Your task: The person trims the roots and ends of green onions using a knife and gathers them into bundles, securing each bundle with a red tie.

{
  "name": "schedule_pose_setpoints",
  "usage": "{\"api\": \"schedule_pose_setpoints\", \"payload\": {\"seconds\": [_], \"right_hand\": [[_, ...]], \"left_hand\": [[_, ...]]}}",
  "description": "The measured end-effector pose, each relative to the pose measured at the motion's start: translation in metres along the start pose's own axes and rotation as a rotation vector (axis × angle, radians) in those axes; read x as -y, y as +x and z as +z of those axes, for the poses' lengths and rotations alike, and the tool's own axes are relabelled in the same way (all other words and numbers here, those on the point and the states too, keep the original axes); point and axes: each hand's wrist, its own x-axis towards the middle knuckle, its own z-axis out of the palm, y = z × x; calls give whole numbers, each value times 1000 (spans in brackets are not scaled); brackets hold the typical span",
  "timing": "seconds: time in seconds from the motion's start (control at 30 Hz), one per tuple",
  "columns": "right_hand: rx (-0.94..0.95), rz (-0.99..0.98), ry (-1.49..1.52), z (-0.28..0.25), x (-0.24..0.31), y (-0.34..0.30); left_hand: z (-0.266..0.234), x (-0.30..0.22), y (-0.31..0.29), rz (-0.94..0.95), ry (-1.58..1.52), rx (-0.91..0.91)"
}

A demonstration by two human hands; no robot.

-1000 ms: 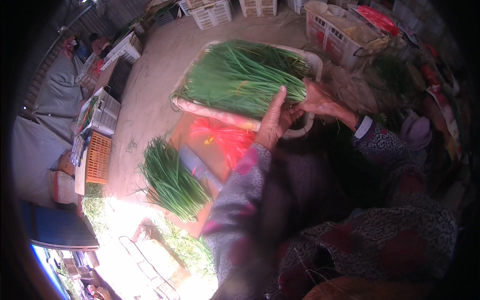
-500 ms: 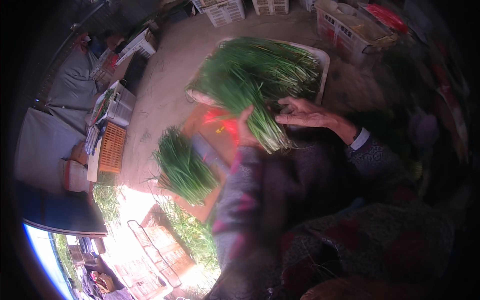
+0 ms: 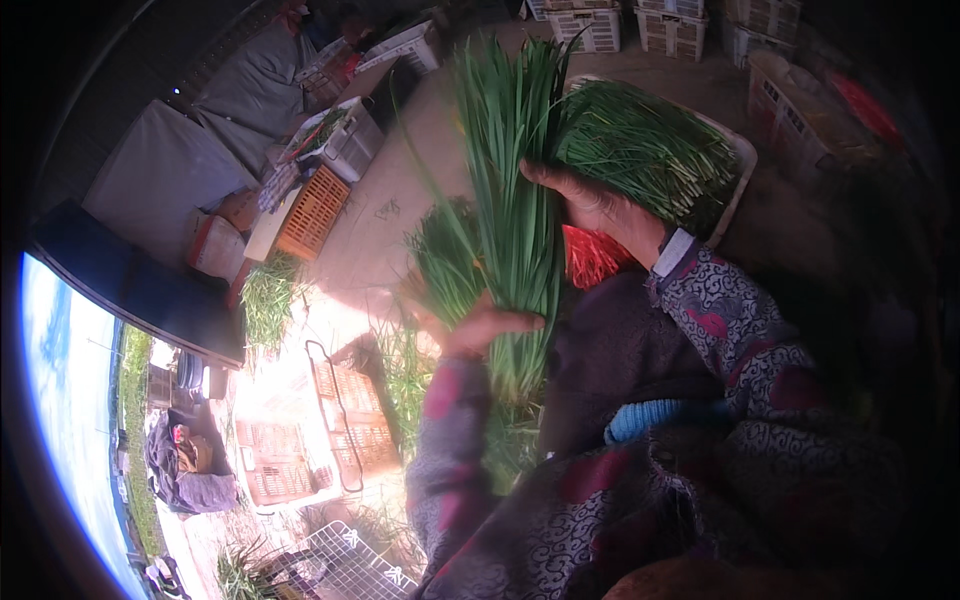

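A long bunch of green chives (image 3: 515, 200) stands nearly upright in front of me, leaf tips up. My left hand (image 3: 475, 325) grips its lower part, thumb laid across the stalks. Higher up, my right hand (image 3: 600, 205) lies against the bunch's right side and holds it; some of its fingers are hidden behind leaves. Behind the left hand a second pile of chives (image 3: 440, 255) shows in part. A pale tray (image 3: 745, 165) at the far right bears a thick heap of chives (image 3: 645, 145). Red plastic strips (image 3: 595, 257) lie below my right hand.
An orange crate (image 3: 313, 213) and a white crate (image 3: 350, 140) stand at the left. White crates (image 3: 585, 30) line the back, with another crate (image 3: 785, 105) at far right. Flat crates (image 3: 350, 420) and a wire rack (image 3: 345, 560) lie at the lower left among loose leaves.
The bunch has come away from the tray towards the left and been raised upright. My right hand, earlier beside its stalk ends, is now at its upper side. The view has shifted left.
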Motion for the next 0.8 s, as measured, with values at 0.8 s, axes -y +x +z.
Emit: {"api": "schedule_pose_setpoints", "payload": {"seconds": [0.8], "right_hand": [[779, 89, -753, 108, -484, -79]], "left_hand": [[-77, 231, -199, 70, 184, -759]]}}
